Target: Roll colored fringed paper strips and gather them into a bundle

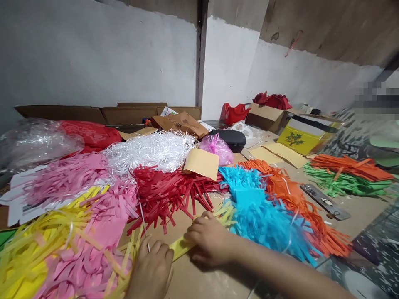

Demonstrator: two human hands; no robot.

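Between my two hands lies a yellow fringed paper strip (180, 248), its plain middle band showing and its cut fringes spreading out on both sides. My left hand (152, 268) is closed on its left part, with a thin white string or stick (142, 216) rising between the fingers. My right hand (210, 238) grips the right part, fingers bent over the paper. Just beyond the hands is a pile of red fringed paper (171, 193). Blue fringed paper (262, 211) lies to the right of my right hand, and pink fringed paper (99, 245) to the left.
Yellow fringed paper (40, 236) fills the left front. White stringy material (152, 151), a pink plastic bag (217, 148) and a black case (232, 140) stand behind. Orange paper (289, 195), a phone (324, 201) and a yellow box (301, 135) are at right. A person (378, 124) is at far right.
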